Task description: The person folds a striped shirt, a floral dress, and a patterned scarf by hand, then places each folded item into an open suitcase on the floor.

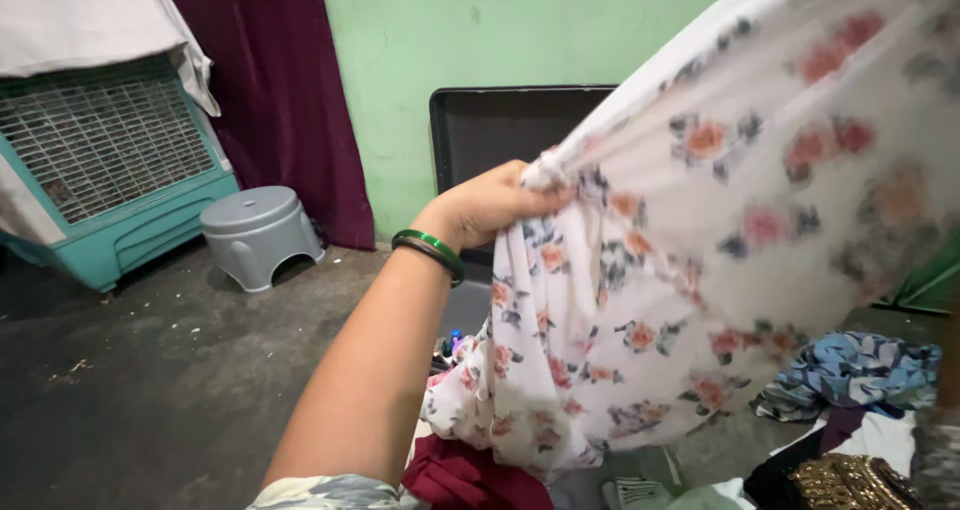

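Left hand lifts a floral cloth

The left hand [490,205] is clenched on the white floral cloth [700,240], which runs off-frame toward 2 o'clock and hides the right hand; clothes pile [850,370] at 5 o'clock.

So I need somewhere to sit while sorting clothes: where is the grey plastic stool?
In the head view the grey plastic stool stands on the floor at the left, between the teal air cooler and the maroon curtain, left of the raised left hand.

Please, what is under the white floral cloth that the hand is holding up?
Under the floral cloth, held by the left hand, lie a maroon garment, a blue patterned cloth and a gold-embroidered piece. The cloth covers whatever lies directly behind it.
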